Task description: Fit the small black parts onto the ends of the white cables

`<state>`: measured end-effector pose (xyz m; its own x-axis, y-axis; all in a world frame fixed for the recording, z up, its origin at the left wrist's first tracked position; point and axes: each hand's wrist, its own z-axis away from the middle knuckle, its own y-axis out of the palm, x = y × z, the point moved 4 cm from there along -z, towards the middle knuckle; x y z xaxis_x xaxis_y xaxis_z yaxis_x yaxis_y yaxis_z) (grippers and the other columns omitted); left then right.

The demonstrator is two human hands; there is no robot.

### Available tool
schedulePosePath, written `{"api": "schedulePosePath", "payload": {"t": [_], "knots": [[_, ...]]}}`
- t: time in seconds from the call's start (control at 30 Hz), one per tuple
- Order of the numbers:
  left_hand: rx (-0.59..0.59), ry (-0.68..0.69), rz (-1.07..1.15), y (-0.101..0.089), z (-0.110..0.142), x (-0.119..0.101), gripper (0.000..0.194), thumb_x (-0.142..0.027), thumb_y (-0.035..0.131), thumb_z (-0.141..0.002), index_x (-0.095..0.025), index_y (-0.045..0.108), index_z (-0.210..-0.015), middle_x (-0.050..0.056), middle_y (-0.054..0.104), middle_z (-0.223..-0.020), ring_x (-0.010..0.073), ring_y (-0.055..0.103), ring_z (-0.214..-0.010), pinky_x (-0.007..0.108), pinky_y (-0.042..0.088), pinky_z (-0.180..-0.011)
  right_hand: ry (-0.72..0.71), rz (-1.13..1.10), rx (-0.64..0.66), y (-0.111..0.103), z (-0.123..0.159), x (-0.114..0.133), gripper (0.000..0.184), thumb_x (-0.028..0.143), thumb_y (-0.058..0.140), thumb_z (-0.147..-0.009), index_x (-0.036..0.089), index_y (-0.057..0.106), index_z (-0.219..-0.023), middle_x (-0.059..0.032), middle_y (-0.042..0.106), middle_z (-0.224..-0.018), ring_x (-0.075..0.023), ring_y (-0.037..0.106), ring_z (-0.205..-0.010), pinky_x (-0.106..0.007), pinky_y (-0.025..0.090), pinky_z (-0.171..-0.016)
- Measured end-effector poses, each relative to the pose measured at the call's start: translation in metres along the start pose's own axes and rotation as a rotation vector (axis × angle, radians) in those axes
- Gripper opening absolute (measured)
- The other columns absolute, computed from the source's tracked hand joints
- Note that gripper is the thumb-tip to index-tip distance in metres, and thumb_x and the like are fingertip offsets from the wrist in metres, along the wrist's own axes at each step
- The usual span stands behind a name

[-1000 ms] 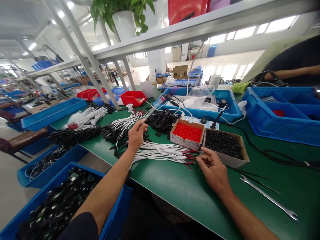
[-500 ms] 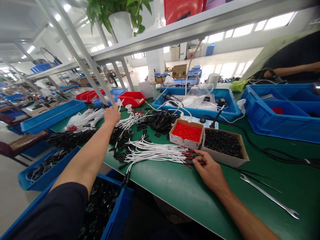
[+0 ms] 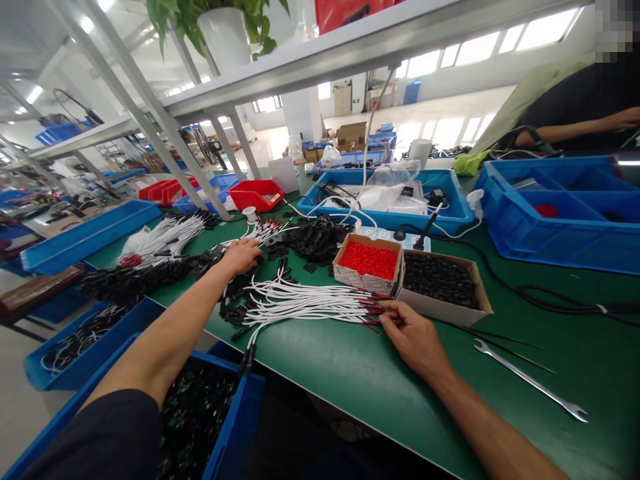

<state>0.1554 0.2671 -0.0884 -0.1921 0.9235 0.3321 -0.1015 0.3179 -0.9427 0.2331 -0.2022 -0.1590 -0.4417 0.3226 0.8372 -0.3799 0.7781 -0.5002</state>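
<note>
My left hand (image 3: pixel 241 256) is stretched forward over the green tabletop (image 3: pixel 325 360), palm down, its fingers loosely bent at the near end of a fanned bundle of white cables with red tips (image 3: pixel 260 230). The undersides of those fingers are hidden from me, so I cannot tell whether they have hold of anything.

My right hand (image 3: pixel 407 331) is at the right end of a spread row of white cables with thin red and dark wire ends (image 3: pixel 310 305), which lies across the tabletop in front of me. Its thumb and forefinger come close together beside the wire ends, the other fingers curled; I cannot tell if a wire is pinched between them. Black plugs (image 3: pixel 240 313) gather at the row's left end.

Just behind my right hand stand an open cardboard box of small red pieces (image 3: pixel 363 277) and, touching it or nearly so, a longer cardboard box of small black pieces (image 3: pixel 445 308). A heap of flat black parts (image 3: pixel 317 240) lies left of the boxes, and a silver open-ended wrench (image 3: pixel 530 380) lies to the right of my right forearm. Farther back are a red plastic bin (image 3: pixel 250 200) and a wide blue plastic tray (image 3: pixel 450 223).
</note>
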Motion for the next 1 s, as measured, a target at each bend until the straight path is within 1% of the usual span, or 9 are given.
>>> {"api": "schedulePosePath", "payload": {"t": [0.13, 0.23, 0.33, 0.43, 0.53, 0.6, 0.7, 0.83, 1.0], "knots": [[0.0, -0.017, 0.051, -0.008, 0.002, 0.011, 0.043, -0.033, 0.055, -0.084, -0.034, 0.062, -0.126, 0.001, 0.053, -0.137, 0.0253, 0.043, -0.126, 0.037, 0.033, -0.104, 0.009, 0.002, -0.004, 0.0, 0.0, -0.001, 0.029, 0.035, 0.054, -0.089, 0.021, 0.063, -0.114, -0.0009, 0.067, -0.087, -0.0153, 0.063, -0.077, -0.028, 0.049, -0.075], [-0.016, -0.037, 0.075, -0.015, 0.003, -0.005, 0.049, -0.023, 0.055, -0.08, -0.033, 0.061, -0.127, 0.003, 0.052, -0.138, 0.0279, 0.04, -0.129, 0.043, 0.029, -0.107, 0.017, 0.01, -0.01, 0.0, 0.0, 0.0, 0.03, 0.035, 0.055, -0.089, 0.021, 0.063, -0.114, -0.0007, 0.067, -0.086, -0.0153, 0.063, -0.076, -0.028, 0.049, -0.075], [-0.078, -0.095, 0.141, -0.024, 0.0, -0.044, 0.044, -0.022, 0.047, -0.085, -0.029, 0.062, -0.125, 0.007, 0.057, -0.13, 0.0265, 0.045, -0.124, 0.042, 0.033, -0.105, 0.02, 0.016, -0.011, 0.0, 0.0, 0.003, 0.03, 0.035, 0.054, -0.088, 0.021, 0.063, -0.113, -0.0013, 0.067, -0.087, -0.0156, 0.063, -0.075, -0.029, 0.049, -0.075], [-0.076, -0.124, 0.22, -0.026, -0.01, -0.097, 0.037, -0.044, 0.044, -0.091, -0.026, 0.068, -0.113, 0.007, 0.064, -0.112, 0.0222, 0.057, -0.106, 0.033, 0.044, -0.092, 0.033, 0.017, -0.005, 0.0, 0.0, 0.006, 0.029, 0.035, 0.054, -0.088, 0.022, 0.064, -0.112, -0.0014, 0.068, -0.089, -0.0155, 0.062, -0.074, -0.03, 0.049, -0.075], [-0.044, -0.179, 0.257, -0.022, -0.022, -0.141, 0.056, -0.067, 0.047, -0.083, -0.021, 0.069, -0.108, 0.012, 0.065, -0.108, 0.0262, 0.061, -0.1, 0.035, 0.048, -0.084, 0.044, 0.008, 0.006, -0.001, 0.001, 0.008, 0.029, 0.035, 0.054, -0.088, 0.022, 0.065, -0.111, -0.0015, 0.068, -0.089, -0.0158, 0.062, -0.074, -0.03, 0.049, -0.074], [-0.03, -0.221, 0.263, -0.021, -0.028, -0.158, 0.064, -0.071, 0.05, -0.08, -0.016, 0.068, -0.108, 0.016, 0.064, -0.11, 0.0293, 0.06, -0.103, 0.036, 0.048, -0.084, 0.041, 0.004, 0.007, -0.002, 0.001, 0.008, 0.028, 0.035, 0.054, -0.088, 0.021, 0.065, -0.11, -0.0016, 0.069, -0.09, -0.016, 0.063, -0.075, -0.03, 0.049, -0.075], [0.004, -0.248, 0.259, -0.024, -0.032, -0.167, 0.058, -0.061, 0.053, -0.08, -0.012, 0.069, -0.107, 0.02, 0.065, -0.109, 0.0304, 0.063, -0.101, 0.037, 0.049, -0.082, 0.027, -0.011, 0.005, -0.003, 0.002, 0.008, 0.027, 0.034, 0.055, -0.088, 0.021, 0.065, -0.11, -0.0013, 0.069, -0.09, -0.0158, 0.063, -0.076, -0.03, 0.049, -0.076], [0.041, -0.232, 0.225, -0.033, -0.021, -0.167, 0.041, -0.041, 0.058, -0.077, -0.007, 0.073, -0.094, 0.024, 0.067, -0.097, 0.0346, 0.065, -0.095, 0.042, 0.049, -0.083, 0.003, -0.03, 0.004, -0.004, 0.003, 0.01, 0.026, 0.032, 0.054, -0.089, 0.021, 0.064, -0.109, -0.0011, 0.068, -0.09, -0.0153, 0.063, -0.077, -0.029, 0.049, -0.075], [-0.014, -0.206, 0.249, -0.052, -0.004, -0.156, 0.031, -0.027, 0.051, -0.078, -0.008, 0.074, -0.086, 0.023, 0.068, -0.096, 0.0341, 0.064, -0.099, 0.042, 0.046, -0.087, -0.027, -0.053, 0.002, -0.003, 0.004, 0.018, 0.026, 0.029, 0.053, -0.089, 0.019, 0.064, -0.11, -0.0021, 0.068, -0.086, -0.0152, 0.062, -0.072, -0.028, 0.049, -0.071]]}}
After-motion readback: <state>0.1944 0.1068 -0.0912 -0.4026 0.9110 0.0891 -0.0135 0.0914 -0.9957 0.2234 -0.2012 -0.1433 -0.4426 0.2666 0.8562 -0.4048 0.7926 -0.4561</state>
